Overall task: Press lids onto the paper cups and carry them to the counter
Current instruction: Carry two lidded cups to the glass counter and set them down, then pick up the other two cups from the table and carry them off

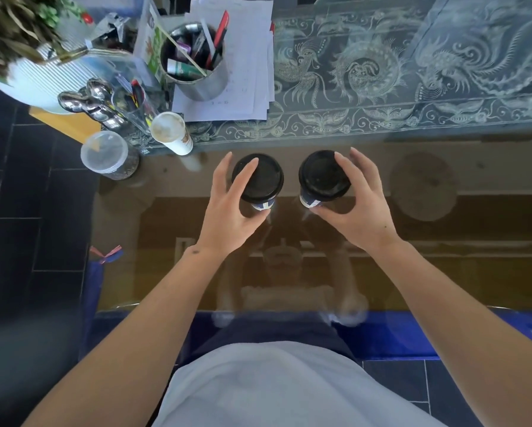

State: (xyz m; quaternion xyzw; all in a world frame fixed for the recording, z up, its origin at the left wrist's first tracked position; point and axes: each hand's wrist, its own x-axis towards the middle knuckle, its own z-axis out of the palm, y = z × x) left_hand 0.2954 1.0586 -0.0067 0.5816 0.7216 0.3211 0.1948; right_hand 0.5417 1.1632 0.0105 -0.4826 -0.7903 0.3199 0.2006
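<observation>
While 2 lidded cups stand side by side on glass table (443, 272), left hand (230, 208) curls round left cup (257, 177) — right hand (355, 208) round right cup (323, 175); fingers over black lids, thumbs at cup sides.

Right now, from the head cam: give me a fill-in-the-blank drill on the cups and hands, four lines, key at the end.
1. Both paper cups wear lids of the colour ____.
2. The left hand is at the left cup; the right hand is at the ____ cup.
3. The metal tin holding pens stands on a stack of ____.
4. The spoons lie to the ____ of the metal tin.

Missing words: black; right; papers; left
</observation>
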